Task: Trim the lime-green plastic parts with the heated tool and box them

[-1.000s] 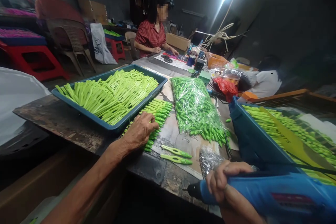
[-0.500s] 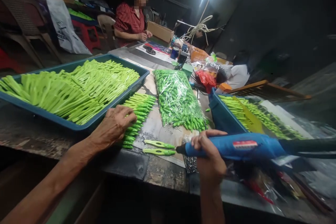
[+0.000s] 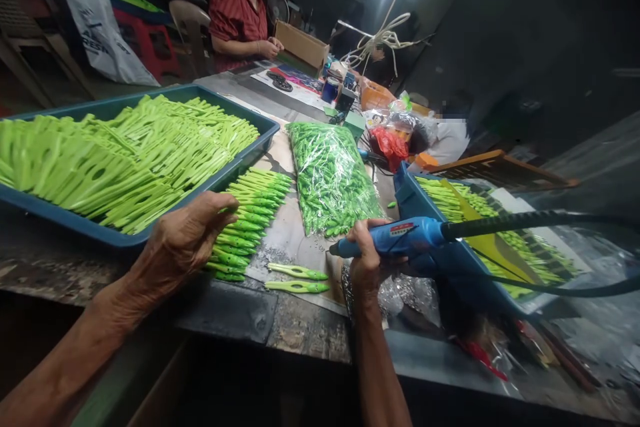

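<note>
My right hand [image 3: 367,257] is wrapped round a blue electric screwdriver [image 3: 407,238], its dark cable running off to the right. The bit points left, near a scatter of tiny metal pieces [image 3: 319,247] on the table, apart from the two green slotted plastic pieces [image 3: 299,271] lying side by side below it. My left hand [image 3: 183,230] is closed, fingers curled, at the near left edge of a long row of similar green pieces [image 3: 253,213]. Whatever its fingertips hold, if anything, is hidden.
At left stands a blue tray [image 3: 273,132] heaped with light-green strips. Behind the row lies a clear bag of green parts [image 3: 333,177]. A blue bin [image 3: 417,213] with more strips is at right. Across the table sits a person in a red shirt [image 3: 237,10].
The screwdriver has moved up and away from the two separate green pieces towards the tiny metal bits. My left hand has shifted left, off the middle of the row. The view has shifted slightly.
</note>
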A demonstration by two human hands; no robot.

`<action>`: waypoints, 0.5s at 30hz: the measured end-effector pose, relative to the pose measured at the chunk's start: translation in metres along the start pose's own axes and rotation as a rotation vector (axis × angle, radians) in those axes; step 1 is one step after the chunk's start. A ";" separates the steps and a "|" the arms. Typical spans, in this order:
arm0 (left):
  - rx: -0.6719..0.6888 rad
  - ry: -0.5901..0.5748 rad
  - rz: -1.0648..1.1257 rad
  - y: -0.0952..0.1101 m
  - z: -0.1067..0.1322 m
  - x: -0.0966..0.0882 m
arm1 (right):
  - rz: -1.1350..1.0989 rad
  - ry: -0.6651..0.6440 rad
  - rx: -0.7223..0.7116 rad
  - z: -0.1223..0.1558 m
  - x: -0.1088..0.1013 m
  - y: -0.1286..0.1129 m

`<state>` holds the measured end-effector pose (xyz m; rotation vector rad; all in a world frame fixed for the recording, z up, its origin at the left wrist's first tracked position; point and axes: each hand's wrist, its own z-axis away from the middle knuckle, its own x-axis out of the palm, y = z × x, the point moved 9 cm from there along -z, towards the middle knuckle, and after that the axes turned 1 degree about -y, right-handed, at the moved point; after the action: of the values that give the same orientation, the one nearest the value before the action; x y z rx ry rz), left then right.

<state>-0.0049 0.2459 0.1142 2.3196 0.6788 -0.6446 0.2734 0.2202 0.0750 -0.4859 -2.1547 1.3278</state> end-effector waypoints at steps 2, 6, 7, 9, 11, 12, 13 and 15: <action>-0.003 0.048 0.068 0.010 0.001 -0.003 | -0.007 -0.003 0.001 0.000 0.002 0.001; -0.106 0.014 0.226 0.026 0.007 0.008 | -0.022 -0.017 0.023 0.001 0.002 0.002; -0.159 -0.023 0.264 0.029 0.010 0.015 | -0.022 -0.016 0.030 0.001 0.001 0.002; -0.326 -0.150 0.365 0.030 0.019 0.037 | -0.021 -0.010 0.041 0.002 -0.001 0.001; -0.557 -0.312 0.536 0.030 0.036 0.067 | -0.022 -0.008 0.049 0.003 -0.003 -0.001; -0.677 -0.377 0.654 0.031 0.046 0.082 | -0.030 -0.010 0.049 0.003 -0.003 -0.003; -0.788 -0.416 0.789 0.034 0.055 0.096 | -0.044 -0.011 0.046 0.004 -0.004 -0.005; -0.981 -0.432 1.090 0.043 0.069 0.120 | -0.083 -0.014 0.045 0.004 -0.003 -0.009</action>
<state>0.0924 0.2066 0.0141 1.2378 -0.4334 -0.1699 0.2730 0.2111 0.0810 -0.3667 -2.1276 1.3343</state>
